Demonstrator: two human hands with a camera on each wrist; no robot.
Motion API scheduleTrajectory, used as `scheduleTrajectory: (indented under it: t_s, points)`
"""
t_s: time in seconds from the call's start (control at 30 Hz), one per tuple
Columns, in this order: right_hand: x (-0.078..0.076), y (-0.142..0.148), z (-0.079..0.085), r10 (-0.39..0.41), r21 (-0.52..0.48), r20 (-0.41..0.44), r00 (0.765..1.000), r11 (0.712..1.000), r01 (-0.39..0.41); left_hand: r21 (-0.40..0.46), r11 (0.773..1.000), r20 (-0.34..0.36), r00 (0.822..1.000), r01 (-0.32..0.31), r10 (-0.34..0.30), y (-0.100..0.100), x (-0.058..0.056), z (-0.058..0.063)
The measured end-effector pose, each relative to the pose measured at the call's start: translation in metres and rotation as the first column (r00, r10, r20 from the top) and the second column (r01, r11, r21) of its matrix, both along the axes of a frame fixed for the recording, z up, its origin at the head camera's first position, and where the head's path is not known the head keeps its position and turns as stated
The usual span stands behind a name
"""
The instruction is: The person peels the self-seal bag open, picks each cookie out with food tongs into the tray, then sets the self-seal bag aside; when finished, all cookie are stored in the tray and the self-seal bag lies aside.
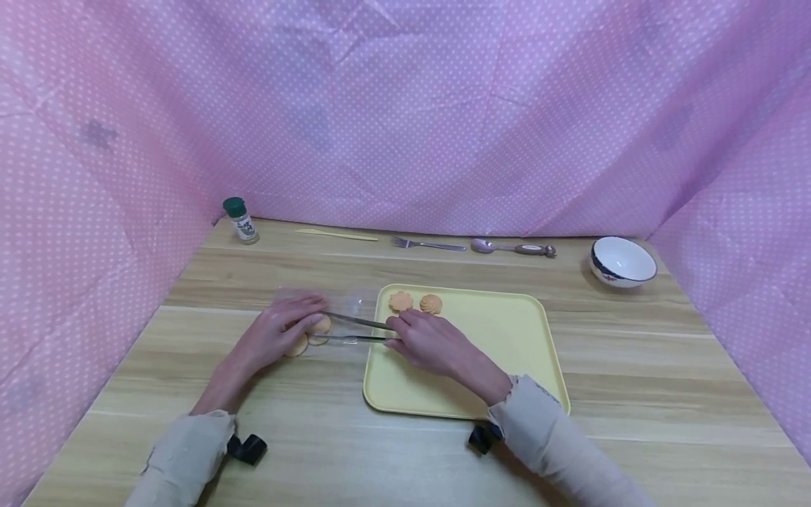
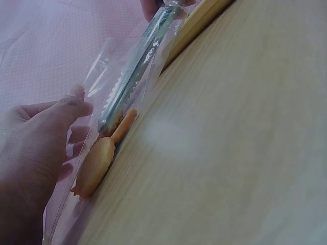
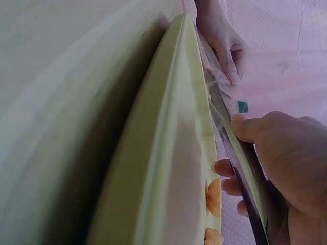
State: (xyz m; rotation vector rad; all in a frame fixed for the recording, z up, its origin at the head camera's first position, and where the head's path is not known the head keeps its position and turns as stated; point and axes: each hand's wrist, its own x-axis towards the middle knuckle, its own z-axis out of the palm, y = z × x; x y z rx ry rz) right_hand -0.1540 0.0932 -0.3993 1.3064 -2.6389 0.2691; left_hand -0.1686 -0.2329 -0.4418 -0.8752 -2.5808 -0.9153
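My right hand (image 1: 437, 345) grips a pair of metal tongs (image 1: 357, 321) over the left part of the yellow tray (image 1: 507, 352). The arms of the tongs reach leftward into a clear plastic bag (image 1: 357, 301) lying beside the tray. Round cookies (image 1: 320, 329) are inside that bag; in the left wrist view the tong tips are close to a cookie (image 2: 96, 166), and whether they touch it I cannot tell. With thumb and fingers, my left hand (image 1: 285, 327) holds the bag's film. Two cookies, one flower-shaped (image 1: 401, 301) and one swirled (image 1: 431, 304), lie at the tray's upper left.
Along the back of the wooden table (image 1: 633, 366) lie a pale yellow knife (image 1: 336, 234), a fork (image 1: 431, 245) and a spoon (image 1: 510, 248). A green-capped shaker (image 1: 242, 222) stands back left, a white bowl (image 1: 624, 262) back right. Pink dotted cloth (image 1: 405, 113) hangs behind.
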Motion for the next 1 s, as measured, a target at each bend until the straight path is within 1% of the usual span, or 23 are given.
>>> scheduleTrajectory:
  t_s: [0.13,0.33,0.5,0.73,1.0]
  points:
    - [0.001,0.006,-0.001,-0.013,-0.008,-0.001,1.000,1.000,0.013,0.005,1.000,-0.004,1.000,0.007,-0.007,0.001,-0.001,0.000]
    - [0.004,0.018,-0.001,-0.003,-0.029,-0.034,0.999,1.000,0.002,0.009,1.000,-0.006,1.000,0.017,-0.017,0.003,-0.002,-0.001]
    - [0.007,0.030,0.000,-0.005,-0.055,-0.008,1.000,0.998,0.005,0.011,1.000,0.004,1.000,0.008,-0.008,0.003,-0.003,-0.002]
    - [0.011,0.047,0.001,0.006,-0.075,-0.017,1.000,0.997,-0.007,0.015,1.000,-0.006,1.000,0.011,-0.011,0.001,-0.004,-0.003]
    - [0.016,0.068,0.002,-0.021,-0.096,-0.044,0.999,0.995,0.017,0.019,1.000,-0.025,1.000,0.019,-0.018,0.000,-0.005,-0.005]
